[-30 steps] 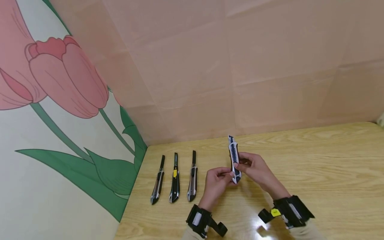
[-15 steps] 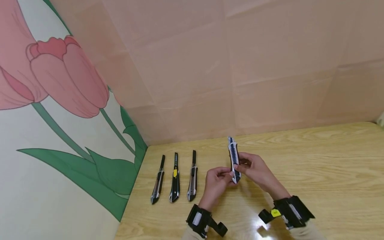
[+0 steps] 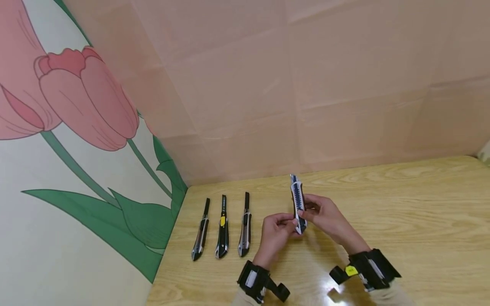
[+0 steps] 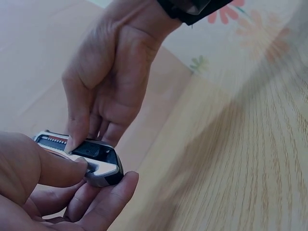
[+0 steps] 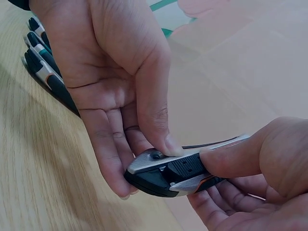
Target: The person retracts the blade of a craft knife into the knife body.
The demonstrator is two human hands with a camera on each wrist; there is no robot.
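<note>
A silver-and-black snap-off utility knife [image 3: 297, 195] is held above the table, its blade end pointing away from me. My left hand [image 3: 276, 233] pinches the rear end between thumb and fingers. From the other side, my right hand [image 3: 325, 214] grips the handle, and its thumb presses on the face by the black ridged slider [image 5: 185, 166]. In the left wrist view both thumbs lie on the utility knife [image 4: 103, 168] close together. Whether any blade sticks out at the tip is too small to tell.
To the left lie three more utility knives in a row: one black and silver [image 3: 200, 238], one with a yellow slider [image 3: 223, 238], and another black and silver [image 3: 245, 238]. The wooden table [image 3: 421, 221] meets a pinkish-brown covering [image 3: 245, 93] behind and a tulip-painted wall [image 3: 88, 102] at left.
Both hands keep their grip and stay nearly still. The tip of the held utility knife sits very slightly lower in the head view.
</note>
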